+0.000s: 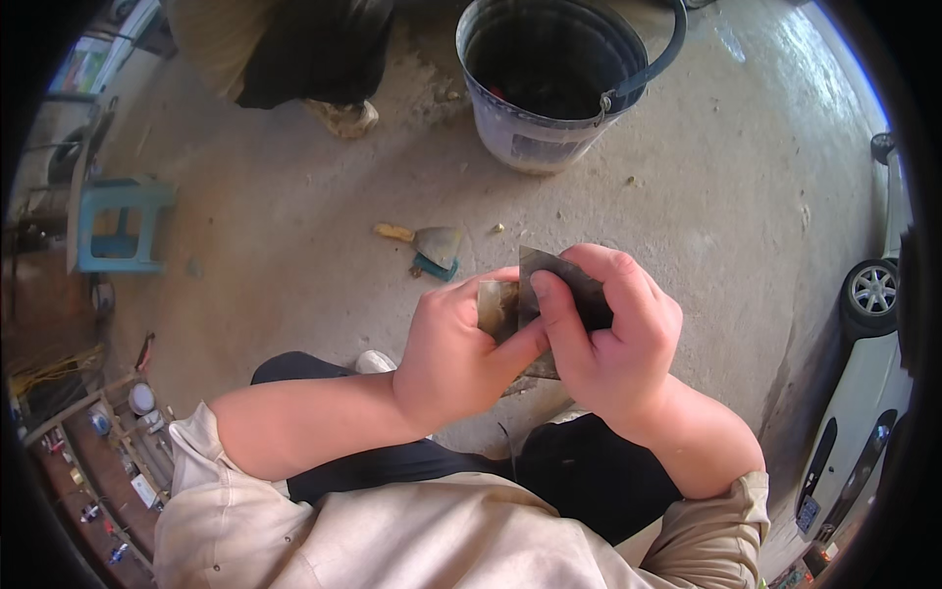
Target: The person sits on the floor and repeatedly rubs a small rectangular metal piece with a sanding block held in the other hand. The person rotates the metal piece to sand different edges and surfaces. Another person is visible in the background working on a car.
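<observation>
Both of my hands meet in front of my body, above the concrete floor. My right hand pinches a thin, dark, square-cornered sheet, its thumb lying flat across the near face. In my left hand is a small flat piece with a light, brown-stained face, gripped beside the thumb. The two pieces overlap, and my left thumb reaches to the sheet's lower edge. Whether they touch, I cannot tell. Fingers hide much of both. On the floor beyond lies a putty knife with a yellowish handle, over a teal piece.
A black bucket with a raised handle stands ahead on the floor. Another person's leg and shoe are at the far left. A blue plastic stool and a cluttered rack stand left. A white car is at right.
</observation>
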Demonstrator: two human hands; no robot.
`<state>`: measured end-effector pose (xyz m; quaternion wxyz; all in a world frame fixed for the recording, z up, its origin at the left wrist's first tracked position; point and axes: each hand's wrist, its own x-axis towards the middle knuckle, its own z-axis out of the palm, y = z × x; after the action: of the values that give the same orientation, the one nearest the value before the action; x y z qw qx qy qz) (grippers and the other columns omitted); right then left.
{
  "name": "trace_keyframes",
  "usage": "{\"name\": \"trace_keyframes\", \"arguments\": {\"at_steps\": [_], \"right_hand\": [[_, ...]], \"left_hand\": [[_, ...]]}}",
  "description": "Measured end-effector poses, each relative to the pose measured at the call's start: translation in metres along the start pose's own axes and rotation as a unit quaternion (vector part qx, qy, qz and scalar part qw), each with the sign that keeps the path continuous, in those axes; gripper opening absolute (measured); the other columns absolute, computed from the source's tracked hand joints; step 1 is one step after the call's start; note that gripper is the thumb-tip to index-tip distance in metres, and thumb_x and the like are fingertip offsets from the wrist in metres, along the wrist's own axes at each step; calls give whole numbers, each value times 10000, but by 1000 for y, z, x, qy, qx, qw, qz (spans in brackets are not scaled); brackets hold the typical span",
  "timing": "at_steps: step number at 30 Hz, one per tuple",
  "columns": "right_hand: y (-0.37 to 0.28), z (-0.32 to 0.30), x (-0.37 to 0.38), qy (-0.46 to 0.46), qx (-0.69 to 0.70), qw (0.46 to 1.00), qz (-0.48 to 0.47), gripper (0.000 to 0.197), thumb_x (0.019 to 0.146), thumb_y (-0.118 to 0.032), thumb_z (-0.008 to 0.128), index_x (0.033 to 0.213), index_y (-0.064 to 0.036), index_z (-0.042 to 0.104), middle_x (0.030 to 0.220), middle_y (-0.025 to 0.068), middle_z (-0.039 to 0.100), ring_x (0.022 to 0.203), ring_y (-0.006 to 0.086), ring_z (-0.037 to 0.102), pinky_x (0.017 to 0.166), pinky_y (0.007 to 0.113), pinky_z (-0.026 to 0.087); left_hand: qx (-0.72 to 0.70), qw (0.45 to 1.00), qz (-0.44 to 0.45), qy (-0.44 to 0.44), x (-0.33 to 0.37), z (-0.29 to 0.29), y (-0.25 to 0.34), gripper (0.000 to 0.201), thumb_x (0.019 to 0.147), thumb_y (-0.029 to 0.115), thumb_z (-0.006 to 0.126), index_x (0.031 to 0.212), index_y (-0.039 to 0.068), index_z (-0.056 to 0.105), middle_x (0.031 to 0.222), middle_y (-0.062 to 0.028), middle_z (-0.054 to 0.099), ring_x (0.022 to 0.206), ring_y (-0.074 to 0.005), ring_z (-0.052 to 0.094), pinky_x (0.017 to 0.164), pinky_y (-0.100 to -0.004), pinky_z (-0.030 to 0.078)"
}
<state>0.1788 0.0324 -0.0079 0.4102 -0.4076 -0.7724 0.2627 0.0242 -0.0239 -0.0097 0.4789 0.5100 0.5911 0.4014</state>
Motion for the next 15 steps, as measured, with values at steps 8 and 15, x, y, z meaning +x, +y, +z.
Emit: {"name": "trace_keyframes", "arguments": {"at_steps": [8, 15], "right_hand": [[-7, -10, -4, -9, 12, 998, -53, 209, 770, -8, 801, 920, -43, 660, 664, 52, 562, 490, 192, 538, 431, 307, 433], [-3, -14, -8, -34, 32, 997, -66, 219, 757, -6, 808, 916, -44, 662, 651, 50, 553, 469, 180, 520, 413, 305, 418]], "left_hand": [[38, 993, 101, -45, -6, -3, 8, 101, 870, 75, 706, 839, 21, 626, 723, -142, 629, 587, -268, 587, 549, -345, 468], [46, 990, 92, -93, -7, -5, 12, 114, 850, 83, 701, 800, 22, 618, 716, -169, 624, 607, -345, 600, 545, -381, 468]]}}
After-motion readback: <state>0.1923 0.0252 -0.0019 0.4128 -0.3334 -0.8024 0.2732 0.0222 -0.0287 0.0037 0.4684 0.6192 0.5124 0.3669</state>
